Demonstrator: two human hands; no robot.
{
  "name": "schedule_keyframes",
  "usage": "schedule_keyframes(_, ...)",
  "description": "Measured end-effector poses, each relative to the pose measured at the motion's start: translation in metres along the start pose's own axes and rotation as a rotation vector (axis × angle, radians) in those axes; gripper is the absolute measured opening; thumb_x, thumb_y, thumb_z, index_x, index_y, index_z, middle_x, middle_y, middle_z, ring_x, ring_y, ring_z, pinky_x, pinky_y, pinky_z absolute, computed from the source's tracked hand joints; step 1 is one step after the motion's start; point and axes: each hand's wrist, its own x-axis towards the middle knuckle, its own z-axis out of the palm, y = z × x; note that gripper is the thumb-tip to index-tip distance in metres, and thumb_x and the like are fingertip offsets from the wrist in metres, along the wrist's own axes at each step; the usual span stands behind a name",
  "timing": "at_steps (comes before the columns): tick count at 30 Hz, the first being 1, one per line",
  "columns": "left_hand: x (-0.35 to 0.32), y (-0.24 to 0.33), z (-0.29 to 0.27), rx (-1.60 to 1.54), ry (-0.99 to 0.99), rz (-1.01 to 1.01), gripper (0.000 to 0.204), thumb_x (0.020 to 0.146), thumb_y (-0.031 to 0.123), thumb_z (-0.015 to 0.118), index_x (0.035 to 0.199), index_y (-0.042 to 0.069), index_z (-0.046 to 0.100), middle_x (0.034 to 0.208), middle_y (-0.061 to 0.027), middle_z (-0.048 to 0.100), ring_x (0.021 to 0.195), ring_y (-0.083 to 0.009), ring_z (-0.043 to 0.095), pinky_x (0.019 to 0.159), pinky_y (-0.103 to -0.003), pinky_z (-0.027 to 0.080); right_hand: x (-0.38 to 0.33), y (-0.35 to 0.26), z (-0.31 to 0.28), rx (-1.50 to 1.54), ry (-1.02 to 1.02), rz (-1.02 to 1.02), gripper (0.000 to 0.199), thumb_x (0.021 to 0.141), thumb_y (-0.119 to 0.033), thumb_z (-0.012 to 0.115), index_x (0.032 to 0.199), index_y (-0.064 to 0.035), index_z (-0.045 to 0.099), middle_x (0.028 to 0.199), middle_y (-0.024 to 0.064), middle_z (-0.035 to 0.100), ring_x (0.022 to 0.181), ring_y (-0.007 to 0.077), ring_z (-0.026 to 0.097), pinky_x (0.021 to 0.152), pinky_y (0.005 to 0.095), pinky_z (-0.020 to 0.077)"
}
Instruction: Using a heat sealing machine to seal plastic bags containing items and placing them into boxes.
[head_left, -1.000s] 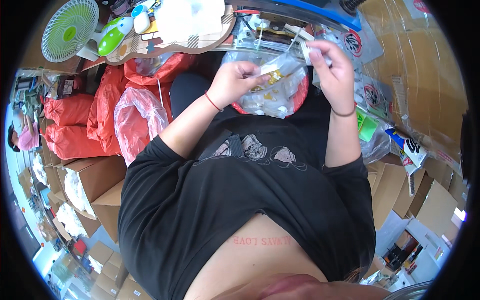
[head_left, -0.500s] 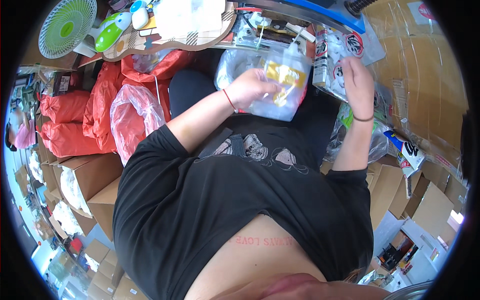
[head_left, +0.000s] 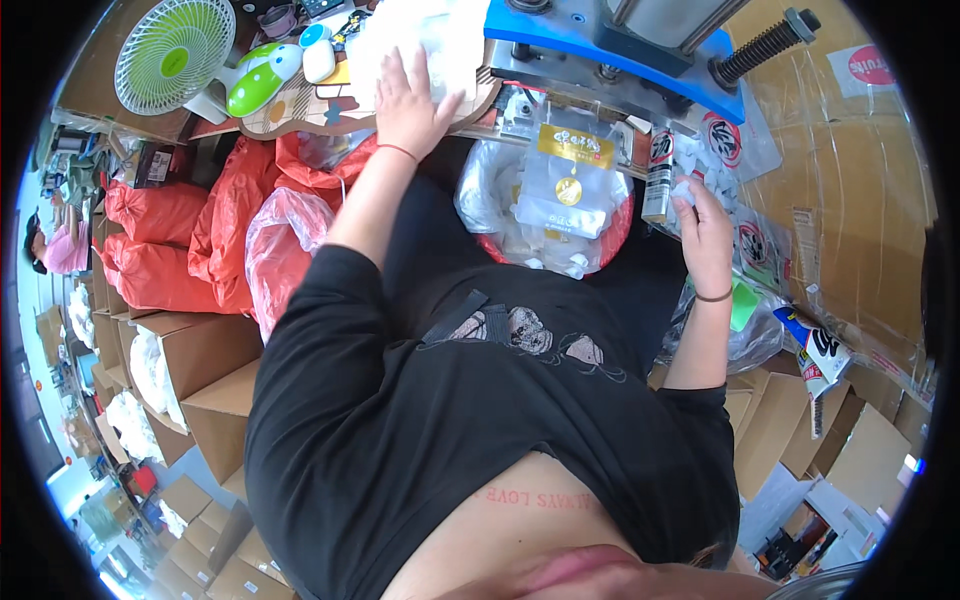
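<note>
My left hand (head_left: 412, 112) lies open with its fingers spread over a white stack of sheets or flat bags (head_left: 445, 50) on the table. A clear pouch with a gold label (head_left: 568, 178) hangs at the front of the blue-and-steel press (head_left: 600, 50), and neither hand touches it. Below the pouch is a red-rimmed basin (head_left: 626, 225) lined with clear plastic, with white pieces in it. My right hand (head_left: 708, 240) pinches a small white piece (head_left: 684, 190) between thumb and fingers, beside a clear printed bag of white pieces (head_left: 690, 150) and a white-and-black tube (head_left: 658, 178).
A white and green fan (head_left: 175, 60) stands at the far left of the table. Red bags (head_left: 160, 215) and open cartons (head_left: 205, 360) are stacked on my left. A large carton wall (head_left: 840, 130) rises on the right, with a blue-and-white tube (head_left: 815, 345) against it.
My left hand has let go of the pouch, which now hangs at the press, and has moved left to the white stack. My right hand has drawn slightly down, with a white piece showing.
</note>
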Motion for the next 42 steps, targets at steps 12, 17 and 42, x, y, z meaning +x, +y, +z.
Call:
schedule_keyframes(12, -0.037, 0.044, -0.054, -0.830, -0.906, -0.507, 0.028, 0.091, 0.025, 0.070, 0.099, -0.002, 0.069, 0.081, -0.0091, 0.070, 0.073, -0.0142, 0.066, 0.070, -0.028, 0.052, 0.025, -0.047, 0.041, 0.117, -0.144, -0.474, 0.018, 0.100, -0.016, 0.054, 0.103, -0.0013, 0.063, 0.088, 0.0091, 0.063, 0.081, 0.0217, 0.058, 0.077, 0.0318, 0.0461)
schedule_keyframes(17, -0.049, 0.093, -0.054, -0.890, -1.116, -0.423, 0.025, 0.094, 0.022, 0.069, 0.094, -0.002, 0.070, 0.087, -0.0031, 0.071, 0.074, -0.0052, 0.062, 0.069, -0.023, 0.050, 0.042, -0.066, 0.038, 0.470, 0.060, -0.156, 0.020, 0.100, -0.019, 0.056, 0.102, -0.0017, 0.065, 0.085, 0.0045, 0.061, 0.078, 0.0149, 0.056, 0.075, 0.0278, 0.0454)
schedule_keyframes(42, -0.015, 0.010, 0.013, -0.333, -0.238, -0.221, 0.057, 0.089, 0.031, 0.069, 0.132, 0.000, 0.048, 0.120, -0.0227, 0.060, 0.113, -0.0308, 0.061, 0.095, -0.044, 0.048, 0.005, 0.046, -0.010, 0.191, -0.395, -0.032, 0.023, 0.093, -0.019, 0.062, 0.105, 0.0002, 0.058, 0.099, 0.0106, 0.061, 0.096, 0.0234, 0.058, 0.089, 0.0325, 0.0439)
